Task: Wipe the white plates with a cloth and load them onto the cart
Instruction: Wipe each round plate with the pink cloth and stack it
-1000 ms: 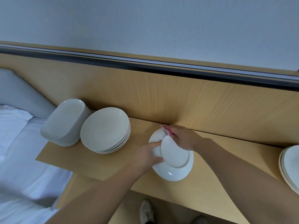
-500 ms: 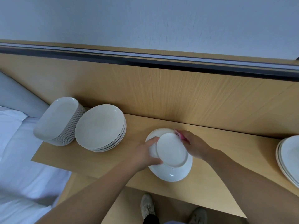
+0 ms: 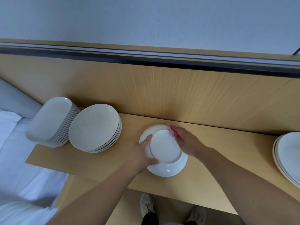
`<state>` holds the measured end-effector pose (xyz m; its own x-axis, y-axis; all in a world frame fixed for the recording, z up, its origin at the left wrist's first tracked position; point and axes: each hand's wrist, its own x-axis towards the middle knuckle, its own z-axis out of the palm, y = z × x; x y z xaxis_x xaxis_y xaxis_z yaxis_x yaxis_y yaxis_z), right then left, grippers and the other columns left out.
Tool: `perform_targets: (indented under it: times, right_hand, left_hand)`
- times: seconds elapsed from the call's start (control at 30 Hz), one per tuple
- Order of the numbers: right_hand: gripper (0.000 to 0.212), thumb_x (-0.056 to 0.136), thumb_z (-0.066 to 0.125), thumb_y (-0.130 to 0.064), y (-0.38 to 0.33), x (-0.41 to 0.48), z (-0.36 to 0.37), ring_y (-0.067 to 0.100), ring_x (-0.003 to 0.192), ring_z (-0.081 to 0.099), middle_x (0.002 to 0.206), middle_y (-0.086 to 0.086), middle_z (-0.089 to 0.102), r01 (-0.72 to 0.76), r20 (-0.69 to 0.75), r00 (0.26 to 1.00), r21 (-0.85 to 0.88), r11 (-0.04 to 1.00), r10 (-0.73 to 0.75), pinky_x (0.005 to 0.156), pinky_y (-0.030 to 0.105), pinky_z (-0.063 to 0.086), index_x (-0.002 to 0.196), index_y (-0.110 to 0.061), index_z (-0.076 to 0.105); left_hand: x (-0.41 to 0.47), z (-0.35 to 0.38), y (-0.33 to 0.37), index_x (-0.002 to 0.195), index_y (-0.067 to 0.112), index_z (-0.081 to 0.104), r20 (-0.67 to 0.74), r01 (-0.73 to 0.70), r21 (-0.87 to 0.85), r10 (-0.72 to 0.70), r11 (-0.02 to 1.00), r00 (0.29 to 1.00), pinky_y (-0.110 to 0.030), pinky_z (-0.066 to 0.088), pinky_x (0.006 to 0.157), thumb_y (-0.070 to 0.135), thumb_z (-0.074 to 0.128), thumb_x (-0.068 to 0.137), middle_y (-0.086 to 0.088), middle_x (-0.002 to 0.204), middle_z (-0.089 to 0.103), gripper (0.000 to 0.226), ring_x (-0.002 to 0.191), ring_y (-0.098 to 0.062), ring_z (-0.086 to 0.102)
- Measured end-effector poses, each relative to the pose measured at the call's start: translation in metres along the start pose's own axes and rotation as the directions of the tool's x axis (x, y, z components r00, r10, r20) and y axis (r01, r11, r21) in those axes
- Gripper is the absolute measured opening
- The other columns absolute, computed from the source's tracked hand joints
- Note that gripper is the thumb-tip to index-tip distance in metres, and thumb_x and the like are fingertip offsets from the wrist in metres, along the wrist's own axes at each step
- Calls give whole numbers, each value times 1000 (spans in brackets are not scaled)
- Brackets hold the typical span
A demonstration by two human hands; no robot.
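White small plate (image 3: 165, 146) held over a larger plate (image 3: 168, 169) on the wooden counter (image 3: 227, 159), left hand (image 3: 141, 153) gripping its left rim; right hand (image 3: 186, 142) pinches a pink cloth (image 3: 174, 133) against its right edge; two plate stacks (image 3: 94, 125) well left, third stack (image 3: 289, 156) far right.
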<state>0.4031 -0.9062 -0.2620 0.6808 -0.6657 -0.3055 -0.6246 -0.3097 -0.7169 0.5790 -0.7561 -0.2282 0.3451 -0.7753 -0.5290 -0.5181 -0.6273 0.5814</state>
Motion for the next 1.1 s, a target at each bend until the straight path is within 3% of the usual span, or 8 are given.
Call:
perform_targets:
  times: [0.1,0.2,0.27,0.43,0.57,0.7,0.87,1.1]
  right_hand:
    - [49,104,35,-24,7,-25,8,7,136,34,152,-9,33,-85,-69,994,60,995,89,101,9,20,151,-32,28]
    - [49,104,35,-27,10,-49,20,8,140,28,155,-10,27,-117,-82,989,110,987,127,108,13,17,152,-30,23]
    - [48,104,35,-24,13,-56,23,5,141,26,156,-11,25,-105,-100,988,134,986,118,109,10,14,152,-28,25]
    - [47,103,40,-19,20,-49,9,-6,134,29,152,-16,33,-89,-80,991,200,976,107,99,-6,13,148,-29,35]
    - [45,102,42,-23,26,-46,4,-3,136,33,149,-22,36,-82,-51,994,224,971,96,115,17,22,146,-32,39]
    - [43,102,43,-28,23,-43,-5,-1,135,35,147,-22,38,-83,-18,996,212,974,89,113,17,23,145,-31,41]
    - [45,102,40,-24,19,-34,-10,1,134,35,147,-21,38,-88,2,996,175,981,88,111,19,23,146,-33,38]
    - [47,101,41,-17,15,-50,22,12,138,37,151,-5,39,-105,-220,964,189,976,146,112,22,26,148,-22,38]
  left_hand:
    - [-2,7,-1,147,50,19,-62,11,-50,-14,999,998,-35,45,98,42,82,65,-5,128,39,103,112,-21,45]
    - [-4,15,2,149,46,14,-126,14,-81,-24,997,992,-25,43,86,48,79,69,-6,131,37,103,100,-15,43]
    - [-7,19,1,149,44,14,-112,-2,-118,-12,993,994,-26,44,85,48,78,71,-4,131,36,101,100,-15,43]
    - [-7,13,-5,146,40,31,-45,-18,-455,-3,891,999,-40,46,103,30,76,81,2,144,39,80,123,-20,44]
    - [5,-2,-5,144,45,33,43,64,-556,-49,828,998,-47,52,95,27,75,80,3,140,41,79,121,-22,48]
    - [12,-10,-9,142,46,38,81,32,-524,13,851,997,-45,48,101,26,80,75,3,146,36,82,124,-20,45]
    - [6,0,-6,136,51,40,86,30,-539,19,842,996,-47,54,91,29,80,68,5,136,42,81,118,-22,50]
    - [-2,19,-1,142,43,38,-52,-25,-537,-3,843,999,-44,49,100,20,74,82,4,137,45,74,122,-21,47]
